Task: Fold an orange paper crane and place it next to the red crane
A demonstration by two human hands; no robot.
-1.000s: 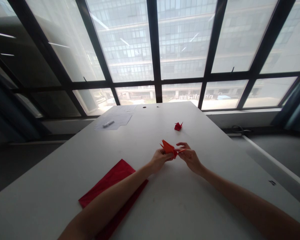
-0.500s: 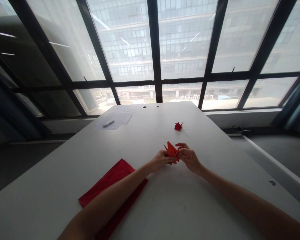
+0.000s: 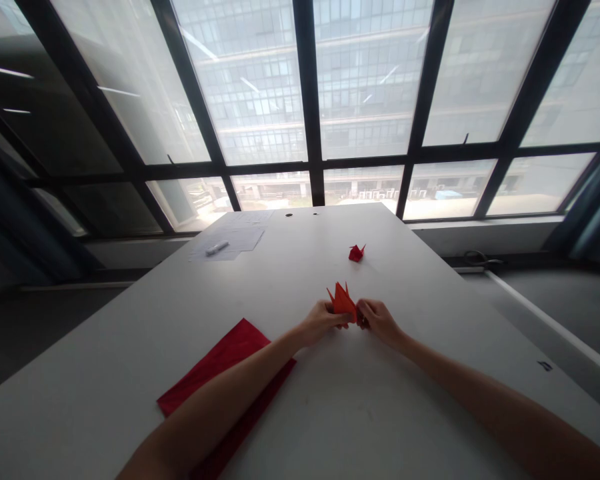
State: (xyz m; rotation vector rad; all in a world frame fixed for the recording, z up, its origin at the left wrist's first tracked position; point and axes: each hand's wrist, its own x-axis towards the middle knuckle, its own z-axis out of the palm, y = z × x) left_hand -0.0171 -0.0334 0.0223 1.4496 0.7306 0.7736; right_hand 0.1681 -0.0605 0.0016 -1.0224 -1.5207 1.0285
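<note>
Both of my hands hold a folded orange-red origami piece above the white table. It has pointed tips standing upward, and my fingers hide its lower part. My left hand pinches its left side. My right hand grips its right side, with the fingers curled in. A small finished red paper crane stands farther up the table, apart from both hands. A stack of dark red paper sheets lies under my left forearm.
Printed white sheets with a white marker lie at the far left of the table. A small black mark is near the right edge. Large dark-framed windows stand behind the table's far end.
The folded piece has drawn in from a wide spread shape to a narrower one with its tips upright. My right hand has moved lower and closed around its right side.
</note>
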